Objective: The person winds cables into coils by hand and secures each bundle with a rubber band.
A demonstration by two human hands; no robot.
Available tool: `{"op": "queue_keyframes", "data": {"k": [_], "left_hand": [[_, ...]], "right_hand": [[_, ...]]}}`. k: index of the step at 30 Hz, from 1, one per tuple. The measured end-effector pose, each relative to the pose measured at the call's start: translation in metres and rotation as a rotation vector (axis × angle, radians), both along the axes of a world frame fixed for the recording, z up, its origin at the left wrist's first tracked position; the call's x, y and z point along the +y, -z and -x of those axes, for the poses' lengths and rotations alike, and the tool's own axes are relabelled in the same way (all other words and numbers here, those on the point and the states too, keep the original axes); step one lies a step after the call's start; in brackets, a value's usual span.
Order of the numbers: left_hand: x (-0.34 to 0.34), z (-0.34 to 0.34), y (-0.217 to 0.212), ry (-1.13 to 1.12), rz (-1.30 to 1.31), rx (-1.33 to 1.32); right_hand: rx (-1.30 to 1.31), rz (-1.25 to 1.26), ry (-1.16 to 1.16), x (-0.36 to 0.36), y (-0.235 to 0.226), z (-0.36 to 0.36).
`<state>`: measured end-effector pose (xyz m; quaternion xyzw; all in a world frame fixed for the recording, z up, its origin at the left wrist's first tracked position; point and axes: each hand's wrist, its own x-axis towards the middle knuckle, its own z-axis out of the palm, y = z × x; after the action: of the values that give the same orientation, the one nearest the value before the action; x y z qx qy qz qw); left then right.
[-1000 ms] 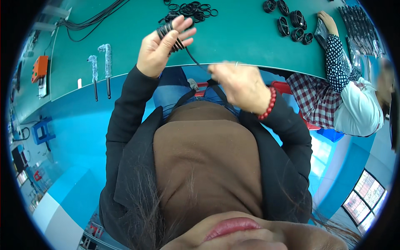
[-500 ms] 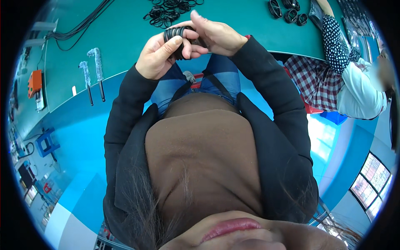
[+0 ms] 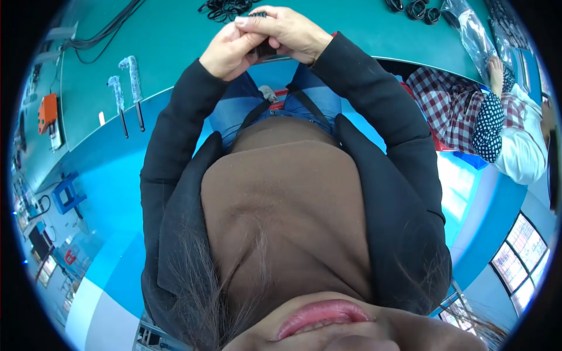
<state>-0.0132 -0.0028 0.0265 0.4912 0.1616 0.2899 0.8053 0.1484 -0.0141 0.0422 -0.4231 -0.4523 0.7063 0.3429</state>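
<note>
Green workbench (image 3: 175,52) spans the 10 to 2 o'clock sector above a blue floor. Left hand (image 3: 225,54) and right hand (image 3: 287,34) meet at 12 o'clock, at the bench's near edge, with fingers of both curled round a small black cable bundle (image 3: 266,48); the bundle is mostly hidden between the palms. Loose black cable coils (image 3: 225,8) lie on the bench just beyond the hands. Two wrapped tools (image 3: 126,96) lie at 10 o'clock, well apart from the hands. An orange device (image 3: 48,112) sits at 9 o'clock. A co-worker's dotted sleeve (image 3: 489,120) rests at 2 o'clock, near clear plastic bags (image 3: 474,32).
</note>
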Motion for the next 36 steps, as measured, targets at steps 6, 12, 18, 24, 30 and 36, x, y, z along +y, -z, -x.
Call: {"op": "queue_keyframes", "data": {"k": [6, 12, 18, 24, 30, 36], "left_hand": [[-0.003, 0.005, -0.014, -0.26, -0.043, 0.089], [-0.007, 0.011, -0.029, -0.381, -0.279, 0.532], [-0.017, -0.001, -0.01, -0.218, -0.105, 0.212], [-0.017, 0.002, -0.007, -0.101, -0.256, 0.195], [-0.023, 0.004, -0.01, -0.098, -0.198, 0.207], [-0.024, 0.006, -0.014, -0.099, -0.085, 0.263]], "right_hand": [[0.259, 0.027, 0.079, 0.012, 0.009, -0.006], [0.255, -0.051, 0.178, 0.011, -0.002, -0.009], [0.083, -0.337, 0.211, -0.007, -0.004, 0.007], [0.013, -0.338, -0.027, -0.011, -0.009, -0.012], [-0.02, -0.268, -0.096, -0.008, -0.011, -0.014], [-0.111, -0.448, -0.033, -0.005, -0.004, -0.003]]}}
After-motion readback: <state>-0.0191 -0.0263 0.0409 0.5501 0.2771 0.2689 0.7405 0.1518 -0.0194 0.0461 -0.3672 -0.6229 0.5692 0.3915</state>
